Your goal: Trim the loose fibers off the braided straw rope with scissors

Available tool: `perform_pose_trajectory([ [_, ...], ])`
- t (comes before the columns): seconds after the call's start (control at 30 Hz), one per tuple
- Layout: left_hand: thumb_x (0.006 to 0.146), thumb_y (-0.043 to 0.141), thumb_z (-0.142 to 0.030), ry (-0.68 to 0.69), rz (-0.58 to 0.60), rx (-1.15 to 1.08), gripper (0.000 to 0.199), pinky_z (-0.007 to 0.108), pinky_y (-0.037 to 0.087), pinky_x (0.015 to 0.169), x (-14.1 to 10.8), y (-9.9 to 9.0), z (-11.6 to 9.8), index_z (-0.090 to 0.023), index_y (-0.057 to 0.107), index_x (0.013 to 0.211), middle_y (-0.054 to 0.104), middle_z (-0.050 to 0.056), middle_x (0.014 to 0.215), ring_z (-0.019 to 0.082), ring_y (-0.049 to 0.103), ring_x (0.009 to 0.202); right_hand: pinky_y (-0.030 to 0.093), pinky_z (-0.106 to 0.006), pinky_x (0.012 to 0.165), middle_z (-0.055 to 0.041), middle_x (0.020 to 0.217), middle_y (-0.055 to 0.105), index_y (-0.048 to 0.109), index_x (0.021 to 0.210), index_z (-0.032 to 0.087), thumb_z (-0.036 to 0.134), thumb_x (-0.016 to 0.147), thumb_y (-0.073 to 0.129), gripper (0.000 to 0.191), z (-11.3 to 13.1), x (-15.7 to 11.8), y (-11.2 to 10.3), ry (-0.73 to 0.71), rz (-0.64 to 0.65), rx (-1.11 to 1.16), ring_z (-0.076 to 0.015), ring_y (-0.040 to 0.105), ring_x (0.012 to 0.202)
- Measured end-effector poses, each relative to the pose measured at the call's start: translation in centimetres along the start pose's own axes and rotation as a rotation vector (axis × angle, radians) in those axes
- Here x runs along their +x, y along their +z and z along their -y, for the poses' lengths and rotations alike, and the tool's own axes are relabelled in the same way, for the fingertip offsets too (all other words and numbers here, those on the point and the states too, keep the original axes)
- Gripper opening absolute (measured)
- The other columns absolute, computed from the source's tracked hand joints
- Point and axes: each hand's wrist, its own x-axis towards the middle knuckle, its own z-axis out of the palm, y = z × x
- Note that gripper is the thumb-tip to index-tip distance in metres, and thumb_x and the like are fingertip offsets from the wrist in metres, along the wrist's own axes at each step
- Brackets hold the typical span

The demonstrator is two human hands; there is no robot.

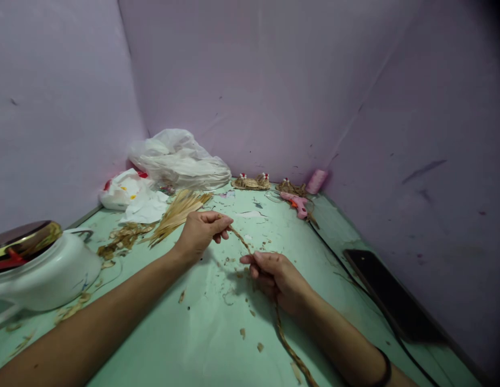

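Observation:
A thin brown twisted cord (291,352) of dried plant fibre runs between my two hands, and its tail trails down toward the near edge of the view. My left hand (204,230) pinches its upper end between thumb and fingers. Lower and to the right, my right hand (274,273) grips the same cord, fingers closed round it. The short stretch between them is taut and slants down to the right. Beyond my left hand lies a fan of dried straw-coloured leaf strips (179,212).
Fibre scraps litter the green table (218,328). At left stand a white pot (68,274) and brown scraps (125,236). Plastic bags (181,161) sit at the back, near woven pieces (251,183), a pink glue gun (296,203) and a thread spool (316,181). A dark phone (391,295) lies right.

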Motion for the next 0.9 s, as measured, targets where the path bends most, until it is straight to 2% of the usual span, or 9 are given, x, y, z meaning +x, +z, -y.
perform_pose_trajectory([
  [0.07,0.062,0.063,-0.030,-0.050,-0.073,0.017,0.020,0.018,0.031,0.037,0.1,0.2,0.2,-0.011,0.058,0.056,0.052,-0.001,0.044,0.007,0.043,0.038,0.013,-0.021,0.036,0.0032,0.047,0.044,0.066,0.072,0.013,0.042,0.071,0.058,0.031,-0.2,-0.4,0.5,-0.117,0.000,-0.183,-0.0039,0.023,0.036],
  [0.2,0.064,0.057,-0.025,-0.164,-0.152,0.031,0.020,0.017,0.023,0.029,0.4,0.9,1.5,-0.014,0.051,0.049,0.044,-0.005,0.037,0.004,0.033,0.029,0.031,-0.023,0.048,0.0007,0.047,0.047,0.064,0.062,0.016,0.034,0.078,0.051,0.028,-0.5,-1.6,1.7,-0.543,-0.058,-0.579,-0.0105,0.043,0.047],
  [0.27,0.064,0.057,-0.024,-0.192,-0.148,0.037,0.021,0.017,0.021,0.028,0.6,1.2,2.1,-0.014,0.049,0.047,0.043,-0.005,0.035,0.004,0.031,0.027,0.033,-0.024,0.051,0.0003,0.048,0.048,0.064,0.061,0.017,0.030,0.081,0.047,0.029,-0.6,-2.0,2.0,-0.652,-0.031,-0.702,-0.0115,0.045,0.048],
  [0.33,0.064,0.056,-0.024,-0.202,-0.154,0.040,0.022,0.017,0.020,0.028,0.7,1.4,2.5,-0.014,0.049,0.047,0.042,-0.005,0.035,0.004,0.030,0.027,0.033,-0.025,0.051,0.0002,0.047,0.047,0.064,0.061,0.018,0.029,0.082,0.045,0.030,-0.7,-2.1,2.0,-0.679,-0.015,-0.752,-0.0118,0.045,0.048],
  [0.43,0.064,0.056,-0.026,-0.169,-0.158,0.035,0.021,0.017,0.020,0.029,0.7,1.2,2.2,-0.014,0.050,0.048,0.044,-0.005,0.036,0.004,0.031,0.028,0.032,-0.024,0.049,0.0005,0.047,0.047,0.066,0.064,0.018,0.034,0.082,0.047,0.031,-1.1,-1.8,1.9,-0.606,-0.025,-0.679,-0.0118,0.045,0.048],
  [0.57,0.063,0.058,-0.028,-0.124,-0.143,0.032,0.020,0.017,0.020,0.030,0.5,0.6,1.0,-0.013,0.053,0.050,0.046,-0.005,0.038,0.004,0.033,0.029,0.028,-0.022,0.044,0.0012,0.049,0.048,0.067,0.072,0.016,0.046,0.077,0.050,0.035,-1.7,-1.1,1.6,-0.315,0.043,-0.438,-0.0093,0.040,0.044],
  [0.67,0.062,0.059,-0.028,-0.118,-0.144,0.034,0.020,0.017,0.018,0.030,0.2,0.2,0.3,-0.013,0.053,0.050,0.047,-0.004,0.038,0.003,0.033,0.029,0.033,-0.023,0.046,-0.0019,0.055,0.056,0.068,0.077,0.012,0.054,0.073,0.052,0.045,-1.8,-0.6,1.6,-0.200,0.081,-0.307,-0.0098,0.045,0.045],
  [0.77,0.061,0.059,-0.028,-0.115,-0.146,0.034,0.020,0.017,0.018,0.030,0.1,0.1,0.0,-0.013,0.053,0.049,0.047,-0.004,0.038,0.003,0.033,0.028,0.040,-0.026,0.055,-0.0062,0.064,0.062,0.068,0.079,0.012,0.059,0.068,0.055,0.050,-1.7,-0.2,1.5,-0.137,-0.006,-0.179,-0.0136,0.053,0.055],
  [0.9,0.060,0.060,-0.026,-0.108,-0.139,0.024,0.021,0.017,0.018,0.030,0.0,0.1,-0.2,-0.012,0.053,0.046,0.047,-0.003,0.037,0.003,0.034,0.029,0.042,-0.027,0.061,-0.0070,0.071,0.065,0.068,0.080,0.014,0.053,0.063,0.065,0.043,-1.0,0.2,1.1,-0.115,-0.116,-0.005,-0.0152,0.057,0.062],
])
